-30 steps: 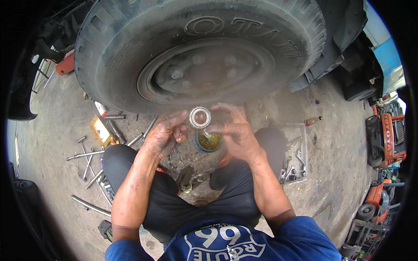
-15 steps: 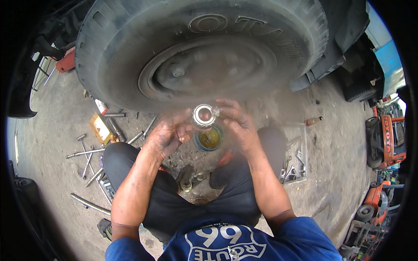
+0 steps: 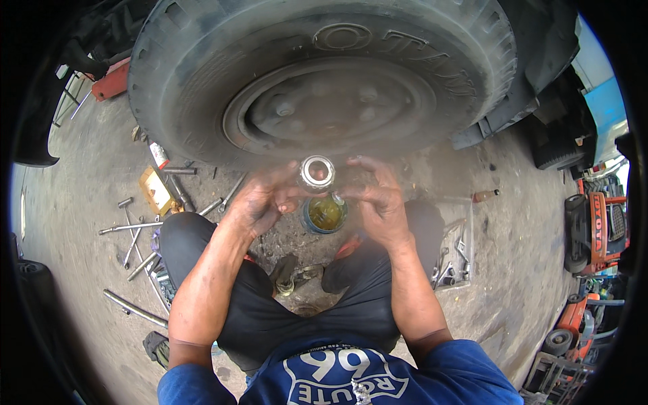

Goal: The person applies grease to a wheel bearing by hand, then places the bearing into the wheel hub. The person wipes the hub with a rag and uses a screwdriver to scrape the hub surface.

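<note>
In front of the big tyre (image 3: 177, 101), my left hand (image 3: 264, 201) is closed around the side of a shiny metal roller bearing (image 3: 317, 185), whose ring faces up. My right hand (image 3: 381, 202) is just right of the bearing, forefinger and thumb spread apart. A small glossy blob, perhaps grease, shows at the right thumb tip. Below the bearing stands a small blue tub (image 3: 307, 220) with yellow-green stuff in it. Haze in the picture blurs the fingertips.
Wrenches, bars and a long metal tube (image 3: 135, 309) lie on the concrete to the left, near a yellowish box (image 3: 155, 192). A shallow tray (image 3: 470, 233) with tools is at right, with a small bottle (image 3: 486, 196) beyond it. Orange forklifts (image 3: 597, 233) stand far right.
My right hand has drawn back from the bearing's side, and its thumb is lower, with the glossy blob. The bearing stays in my left hand, tipped to show more of its side.
</note>
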Demonstrator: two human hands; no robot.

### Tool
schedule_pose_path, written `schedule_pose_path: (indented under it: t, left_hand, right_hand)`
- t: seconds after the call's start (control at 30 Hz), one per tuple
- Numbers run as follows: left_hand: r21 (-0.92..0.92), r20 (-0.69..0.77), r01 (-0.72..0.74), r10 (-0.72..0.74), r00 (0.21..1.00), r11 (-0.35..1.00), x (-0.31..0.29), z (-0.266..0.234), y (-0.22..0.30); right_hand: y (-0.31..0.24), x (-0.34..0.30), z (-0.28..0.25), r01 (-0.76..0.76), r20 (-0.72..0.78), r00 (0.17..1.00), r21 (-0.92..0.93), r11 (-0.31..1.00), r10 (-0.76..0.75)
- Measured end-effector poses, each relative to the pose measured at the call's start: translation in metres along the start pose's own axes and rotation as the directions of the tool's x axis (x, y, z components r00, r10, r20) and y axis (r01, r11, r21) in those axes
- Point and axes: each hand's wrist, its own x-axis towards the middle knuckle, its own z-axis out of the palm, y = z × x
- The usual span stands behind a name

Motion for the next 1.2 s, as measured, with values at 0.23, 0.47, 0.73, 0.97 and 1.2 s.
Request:
schedule_pose_path:
  t: [0.23, 0.47, 0.73, 0.97, 1.2]
  left_hand:
    - [-0.006, -0.010, 0.027, -0.027, 1.000, 1.000, 0.002, 0.002, -0.003]
    - [0.019, -0.011, 0.012, -0.012, 1.000, 1.000, 0.003, 0.001, -0.002]
    - [-0.024, -0.038, -0.035, 0.034, 0.999, 0.999, 0.004, -0.002, -0.001]
    - [-0.083, -0.032, -0.100, 0.097, 0.995, 0.992, 0.006, 0.000, -0.005]
    - [-0.104, -0.037, -0.092, 0.089, 0.995, 0.990, 0.004, 0.002, -0.004]
  right_hand:
    - [0.004, 0.003, 0.005, -0.225, 0.022, 0.974, 0.232, 0.946, 0.226]
    - [0.003, -0.002, 0.005, -0.211, 0.045, 0.978, 0.182, 0.960, 0.206]
    - [-0.004, -0.006, 0.016, -0.099, 0.089, 0.992, 0.056, 0.993, 0.094]
    - [-0.001, -0.004, 0.017, -0.242, -0.012, 0.968, 0.211, 0.947, 0.250]
    - [0.000, -0.005, 0.023, -0.251, 0.043, 0.967, 0.033, 0.967, 0.250]
